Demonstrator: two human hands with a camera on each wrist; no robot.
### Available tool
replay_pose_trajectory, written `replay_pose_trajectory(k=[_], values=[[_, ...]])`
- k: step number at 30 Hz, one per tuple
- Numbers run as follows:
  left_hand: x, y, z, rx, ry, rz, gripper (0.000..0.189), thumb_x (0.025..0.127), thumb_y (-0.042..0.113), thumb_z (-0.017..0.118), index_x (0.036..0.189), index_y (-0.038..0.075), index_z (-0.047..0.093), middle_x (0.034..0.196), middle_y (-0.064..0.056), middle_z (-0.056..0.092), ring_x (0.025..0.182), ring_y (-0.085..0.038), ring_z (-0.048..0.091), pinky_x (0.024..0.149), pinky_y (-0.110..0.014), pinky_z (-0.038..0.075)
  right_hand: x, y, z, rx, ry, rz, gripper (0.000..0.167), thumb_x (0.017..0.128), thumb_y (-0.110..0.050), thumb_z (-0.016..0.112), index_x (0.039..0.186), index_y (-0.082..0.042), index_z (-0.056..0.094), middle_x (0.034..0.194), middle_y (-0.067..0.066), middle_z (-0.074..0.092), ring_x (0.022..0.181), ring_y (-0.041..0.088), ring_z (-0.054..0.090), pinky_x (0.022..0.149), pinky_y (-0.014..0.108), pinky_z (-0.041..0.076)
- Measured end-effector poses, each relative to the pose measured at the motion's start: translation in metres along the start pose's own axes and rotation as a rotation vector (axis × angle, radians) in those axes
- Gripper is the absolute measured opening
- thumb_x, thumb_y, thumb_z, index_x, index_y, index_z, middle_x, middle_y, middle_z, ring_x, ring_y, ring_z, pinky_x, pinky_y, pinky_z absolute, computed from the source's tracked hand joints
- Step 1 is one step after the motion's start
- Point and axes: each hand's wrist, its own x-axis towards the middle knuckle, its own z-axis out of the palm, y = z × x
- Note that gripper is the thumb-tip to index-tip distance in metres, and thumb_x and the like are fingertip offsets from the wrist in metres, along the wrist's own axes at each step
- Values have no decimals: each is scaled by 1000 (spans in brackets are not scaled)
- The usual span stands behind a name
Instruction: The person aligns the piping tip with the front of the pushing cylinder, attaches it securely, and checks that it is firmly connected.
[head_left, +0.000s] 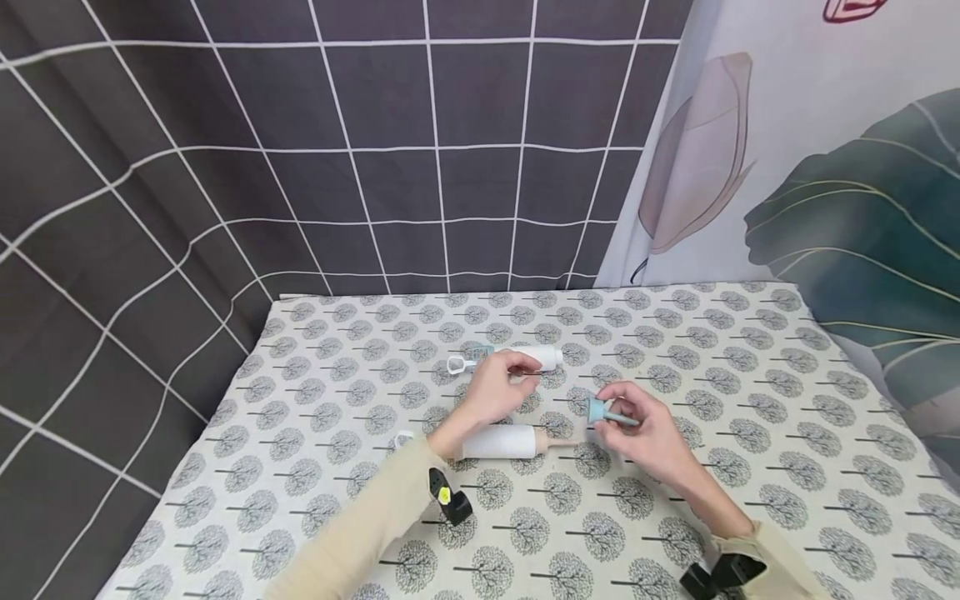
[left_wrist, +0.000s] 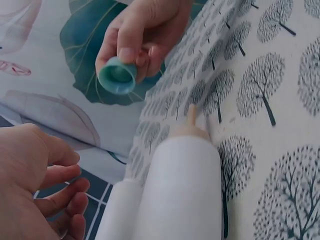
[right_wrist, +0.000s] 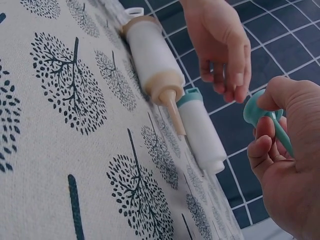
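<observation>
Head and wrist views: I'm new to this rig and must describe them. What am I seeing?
There is no machine, just a person's bare left hand and right hand. The head picture looks forward and down; the others come from the left and right wrists, each watching that hand's work. Two white bottles lie on the cloth, one with a beige nozzle, the other with a teal end. The right hand holds a teal nozzle; the left holds nothing.

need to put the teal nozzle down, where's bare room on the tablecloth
Bare tablecloth: right of the right hand to the cloth's edge, and behind the far bottle up to the checked curtain.
Crowded: the middle, with both that bottle and the near bottle, the left hand and the held teal nozzle.
</observation>
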Motion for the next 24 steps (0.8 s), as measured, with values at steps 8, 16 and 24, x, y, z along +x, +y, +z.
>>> replay_pose_trajectory(k=[8,16,24], values=[[11,-12,-9,117,30,4,27,87,9,73,114,5,72,111,-8,71,104,-26,62,91,-41,48,-1,1,0,-14,3,-21,35,80,15,67,112,4,56,83,16,64,76,26,66,74,31,58],[24,-17,-20,275,88,-7,33,85,14,77,116,7,72,121,-9,68,106,-27,55,96,-44,38,-1,1,-1,-12,7,-16,34,80,13,67,111,3,57,83,15,65,75,23,65,72,31,58],[34,-26,-28,366,63,-37,38,84,17,79,120,9,71,124,-7,68,111,-27,57,97,-44,37,-2,0,-2,-16,7,-16,34,81,13,67,111,3,57,82,16,65,74,27,66,70,31,58]])
